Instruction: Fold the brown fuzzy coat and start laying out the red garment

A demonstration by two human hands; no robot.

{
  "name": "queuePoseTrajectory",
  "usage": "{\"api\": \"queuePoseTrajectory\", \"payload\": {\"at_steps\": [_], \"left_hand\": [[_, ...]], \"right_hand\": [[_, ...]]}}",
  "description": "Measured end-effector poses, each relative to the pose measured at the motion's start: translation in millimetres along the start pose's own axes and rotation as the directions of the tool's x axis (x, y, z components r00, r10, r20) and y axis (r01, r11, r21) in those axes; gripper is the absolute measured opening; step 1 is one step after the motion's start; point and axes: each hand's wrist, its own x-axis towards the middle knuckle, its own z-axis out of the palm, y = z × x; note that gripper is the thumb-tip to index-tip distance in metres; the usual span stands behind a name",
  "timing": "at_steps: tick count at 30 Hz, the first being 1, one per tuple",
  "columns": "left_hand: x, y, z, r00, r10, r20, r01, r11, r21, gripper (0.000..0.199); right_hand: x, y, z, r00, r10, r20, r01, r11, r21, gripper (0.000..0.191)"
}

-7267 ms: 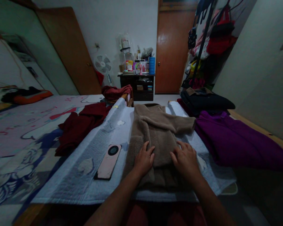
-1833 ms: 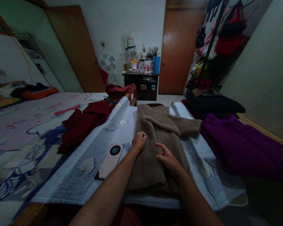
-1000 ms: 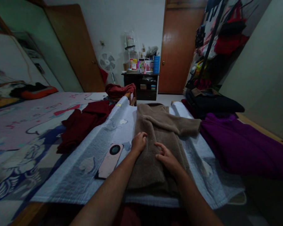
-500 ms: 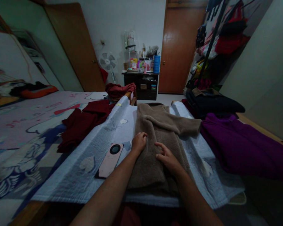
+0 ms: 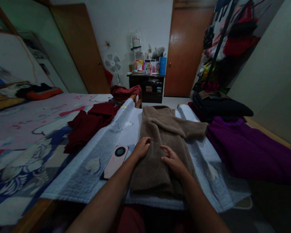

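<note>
A brown fleecy coat (image 5: 157, 174) lies folded lengthwise in front of me, one sleeve laid out to the right. At its left side is my left hand (image 5: 142, 147), the fingers curled together on the fabric. My right hand (image 5: 172, 159) rests on the middle of the coat with thumb and fingers apart, holding nothing. Just left of my left forearm, a pink phone (image 5: 114, 165) lies with its round black camera ring up. Coat and phone both lie on a light blue-grey cloth (image 5: 87, 181) with pale heart shapes.
Dark red clothing (image 5: 89, 126) lies on the bed (image 5: 48, 113) at left. To the right are a purple garment (image 5: 249, 152) and a stack of dark folded clothes (image 5: 220, 105). A fan (image 5: 113, 64) and a dark cabinet (image 5: 145, 94) stand at the back.
The view has shifted slightly, so the bed and phone appear a little farther right. Both hands keep nearly the same places on the coat.
</note>
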Motion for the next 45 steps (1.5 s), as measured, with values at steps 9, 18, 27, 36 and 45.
{"api": "queuePoseTrajectory", "payload": {"at_steps": [9, 18, 27, 36, 45], "left_hand": [[-48, 9, -4.6, 0.983, 0.033, 0.183, -0.072, 0.976, 0.205, 0.044], [-56, 9, 2.8, 0.988, -0.023, 0.151, -0.020, 0.960, 0.279, 0.045], [-61, 22, 10.8, 0.997, 0.008, 0.075, -0.039, 0.906, 0.422, 0.045], [-59, 43, 5.3, 0.992, -0.051, 0.114, -0.007, 0.889, 0.458, 0.052], [-73, 45, 33.9, 0.999, -0.027, -0.028, 0.038, 0.850, 0.525, 0.063]], "right_hand": [[-2, -5, 0, 1.000, -0.002, 0.002, 0.002, 1.000, 0.019, 0.065], [-17, -11, -3, 0.994, 0.102, 0.042, -0.091, 0.974, -0.205, 0.059], [-41, -7, 9, 0.998, 0.052, 0.024, -0.038, 0.916, -0.398, 0.082], [-50, 2, 2, 0.994, -0.051, 0.097, 0.079, 0.949, -0.305, 0.075], [-50, -14, -17, 0.953, -0.259, -0.159, 0.093, 0.747, -0.658, 0.040]]}}
